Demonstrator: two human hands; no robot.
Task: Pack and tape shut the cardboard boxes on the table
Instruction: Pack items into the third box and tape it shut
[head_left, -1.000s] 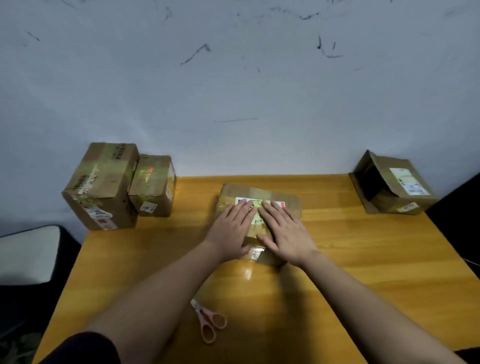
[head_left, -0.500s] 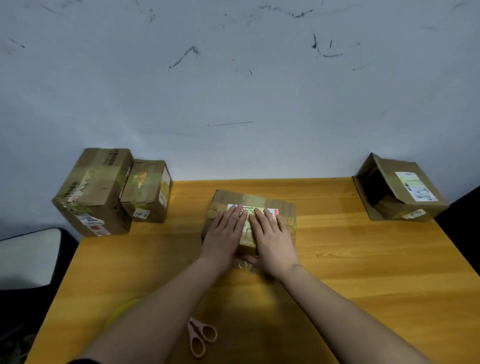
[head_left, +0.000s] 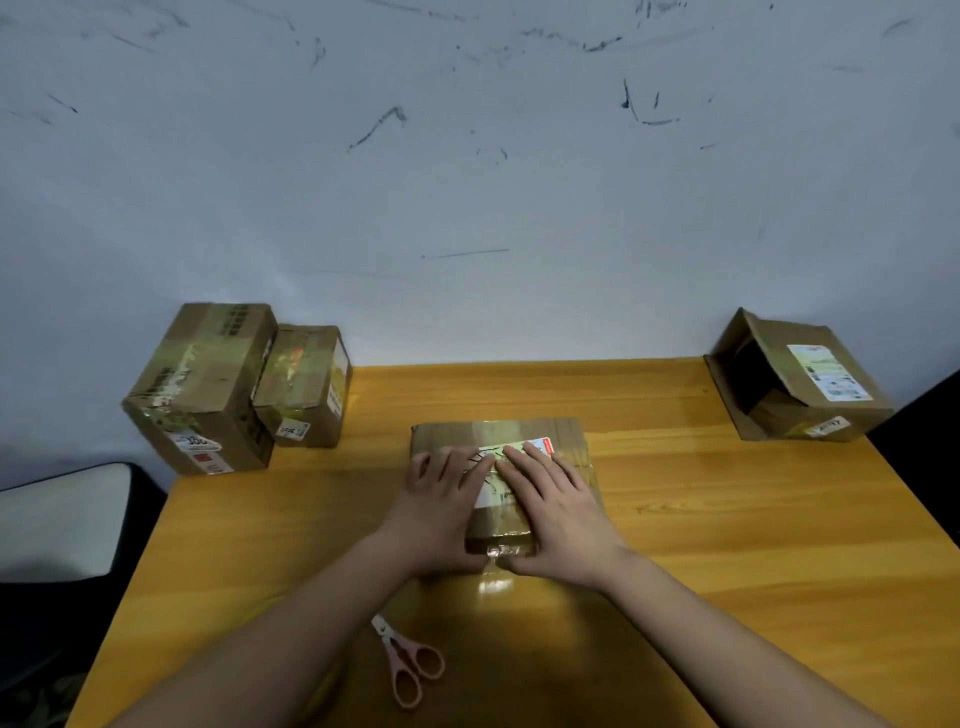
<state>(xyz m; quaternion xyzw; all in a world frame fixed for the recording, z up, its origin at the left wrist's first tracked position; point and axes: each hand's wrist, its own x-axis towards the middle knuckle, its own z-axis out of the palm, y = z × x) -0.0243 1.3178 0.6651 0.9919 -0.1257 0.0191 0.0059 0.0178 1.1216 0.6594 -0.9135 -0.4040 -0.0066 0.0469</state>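
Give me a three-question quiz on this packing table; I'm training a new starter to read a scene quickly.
1. True or false: both hands lie flat on top of the middle box.
2. Which box lies open on its side? A) the one at the far right B) the tall one at the far left C) the small one beside it
3. Fill in: the pink scissors lie on the table between the person's two ____.

Key
1. True: the left hand and right hand press flat on its taped top.
2. A
3. forearms
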